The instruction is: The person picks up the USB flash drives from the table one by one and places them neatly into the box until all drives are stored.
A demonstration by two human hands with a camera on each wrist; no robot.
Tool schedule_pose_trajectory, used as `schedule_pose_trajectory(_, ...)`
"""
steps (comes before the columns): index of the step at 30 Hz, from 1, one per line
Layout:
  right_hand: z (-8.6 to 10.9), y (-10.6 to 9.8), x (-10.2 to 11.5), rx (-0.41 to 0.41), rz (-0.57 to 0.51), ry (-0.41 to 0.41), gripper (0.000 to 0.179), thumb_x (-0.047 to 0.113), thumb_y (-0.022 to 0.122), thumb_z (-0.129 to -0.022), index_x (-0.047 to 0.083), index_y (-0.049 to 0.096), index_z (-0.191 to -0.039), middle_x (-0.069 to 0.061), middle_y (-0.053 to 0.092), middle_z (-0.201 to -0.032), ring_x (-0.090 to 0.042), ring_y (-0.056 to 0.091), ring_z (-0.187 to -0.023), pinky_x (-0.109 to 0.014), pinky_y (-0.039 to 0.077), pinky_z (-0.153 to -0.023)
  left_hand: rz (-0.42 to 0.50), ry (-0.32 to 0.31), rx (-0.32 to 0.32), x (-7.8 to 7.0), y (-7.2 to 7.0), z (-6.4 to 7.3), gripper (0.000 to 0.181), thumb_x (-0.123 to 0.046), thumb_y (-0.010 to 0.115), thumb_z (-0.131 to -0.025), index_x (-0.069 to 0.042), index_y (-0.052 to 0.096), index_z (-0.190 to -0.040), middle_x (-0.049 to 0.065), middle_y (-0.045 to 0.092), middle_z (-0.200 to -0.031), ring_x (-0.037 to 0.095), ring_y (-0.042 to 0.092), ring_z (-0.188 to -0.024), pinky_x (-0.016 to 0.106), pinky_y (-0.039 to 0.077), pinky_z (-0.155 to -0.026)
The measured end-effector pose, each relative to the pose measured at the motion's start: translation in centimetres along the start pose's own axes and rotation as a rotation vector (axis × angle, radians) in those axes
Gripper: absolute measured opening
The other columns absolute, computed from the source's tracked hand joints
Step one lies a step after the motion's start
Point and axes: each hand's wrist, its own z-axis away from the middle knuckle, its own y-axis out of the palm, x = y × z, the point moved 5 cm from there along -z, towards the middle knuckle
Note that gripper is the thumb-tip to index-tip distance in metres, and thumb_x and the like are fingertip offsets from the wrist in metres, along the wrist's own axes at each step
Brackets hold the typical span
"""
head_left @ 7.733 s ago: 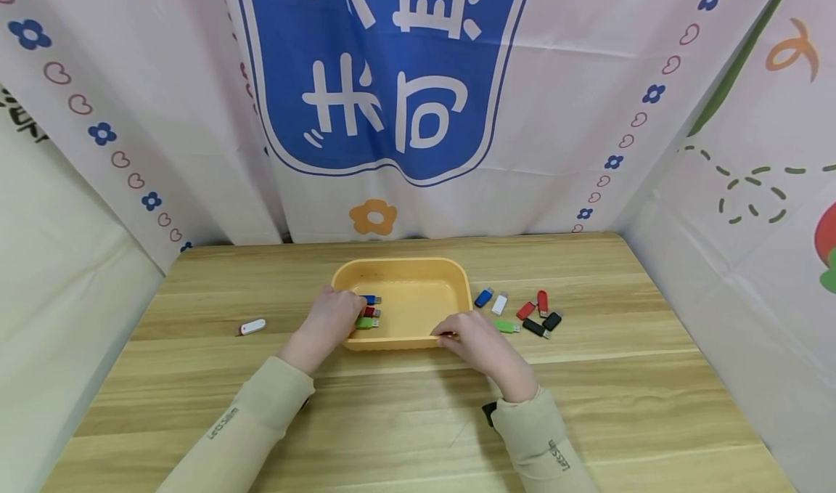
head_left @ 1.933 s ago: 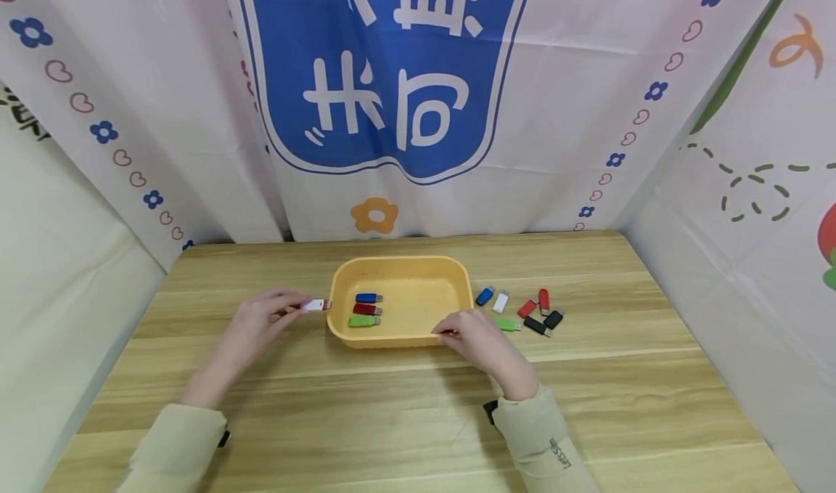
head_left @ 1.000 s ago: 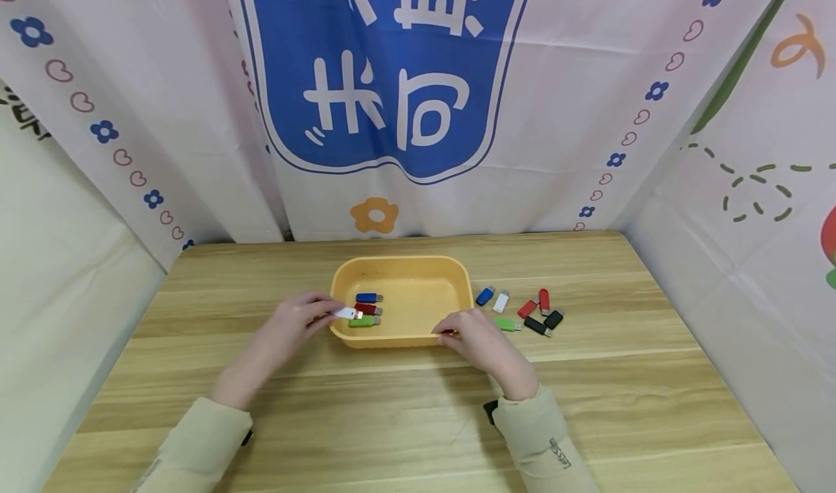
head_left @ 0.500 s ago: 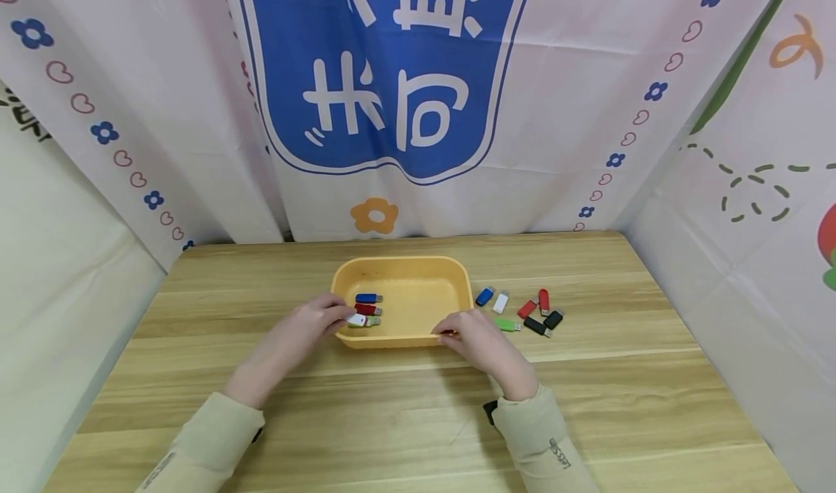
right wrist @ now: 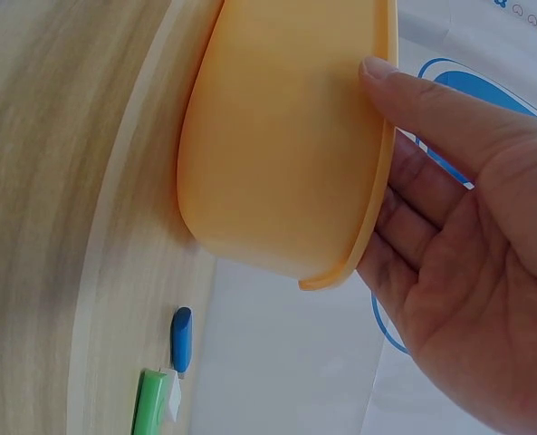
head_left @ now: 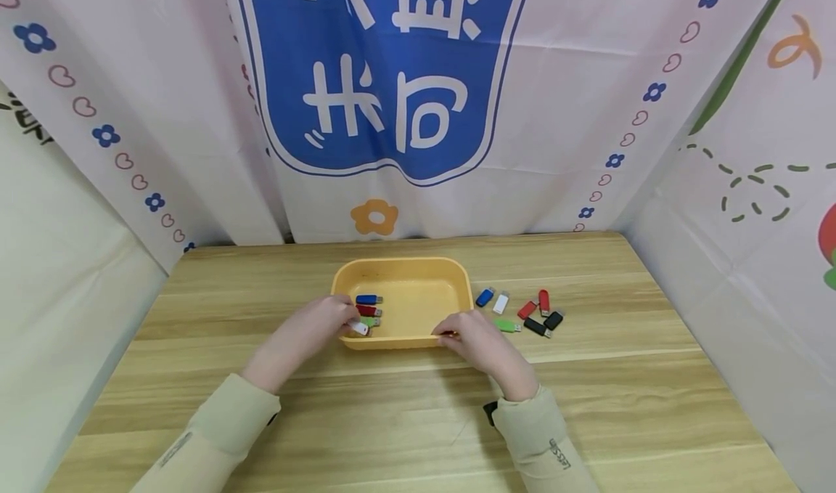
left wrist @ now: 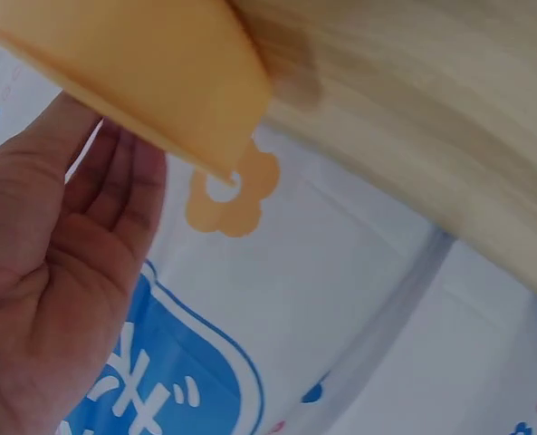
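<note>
My left hand reaches over the left rim of a yellow plastic box. It pinches a white USB stick low in the front left corner, partly over a green USB stick. Behind that, a dark red USB stick and a blue USB stick lie in a column, metal plugs to the right. In the left wrist view the box wall hides the fingertips. My right hand grips the front rim near the right corner, thumb outside and fingers inside in the right wrist view.
Right of the box, loose on the wooden table, lie another blue stick, a white one, a green one, two red ones and two black ones. A printed curtain hangs behind the table.
The white USB stick lay on the table at the left; my left hand has picked it up and carried it right, over the rim, down beside the green one. My right hand has stayed put.
</note>
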Motion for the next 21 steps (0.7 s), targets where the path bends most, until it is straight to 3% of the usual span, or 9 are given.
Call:
schedule_pose_trajectory(8, 0.0, 0.1, 0.0, 0.003, 0.010, -0.009, 0.012, 0.010, 0.072, -0.090, 0.010, 0.079, -0.099, -0.004, 0.078, -0.098, -0.018, 0.073, -0.092, -0.035, 0.059, -0.081, 0.035, -0.073, 0.179, -0.3, 0.3, -1.6, 0.004, -0.010, 0.080, -0.082, -0.011, 0.077, -0.080, 0.003, 0.072, -0.086, 0.013, 0.064, -0.076, 0.028, 0.056, -0.068)
schedule_pose_trajectory(13, 0.0, 0.0, 0.1, -0.003, 0.005, -0.016, 0.012, 0.009, 0.072, -0.089, 0.009, 0.079, -0.098, -0.004, 0.078, -0.098, -0.018, 0.073, -0.093, -0.034, 0.058, -0.081, 0.043, -0.113, 0.290, -0.2, 0.9, -2.5, 0.008, -0.014, 0.079, -0.084, -0.012, 0.075, -0.077, 0.000, 0.071, -0.080, 0.011, 0.059, -0.070, 0.030, 0.054, -0.066)
schedule_pose_trajectory(21, 0.0, 0.0, 0.0, -0.003, 0.010, -0.014, 0.011, 0.010, 0.072, -0.089, 0.010, 0.079, -0.098, -0.003, 0.078, -0.097, -0.017, 0.073, -0.092, -0.033, 0.058, -0.080, 0.067, -0.149, 0.346, 0.0, 1.1, -3.2, 0.020, -0.019, 0.080, -0.084, -0.012, 0.070, -0.067, -0.003, 0.064, -0.068, 0.010, 0.051, -0.061, 0.028, 0.048, -0.060)
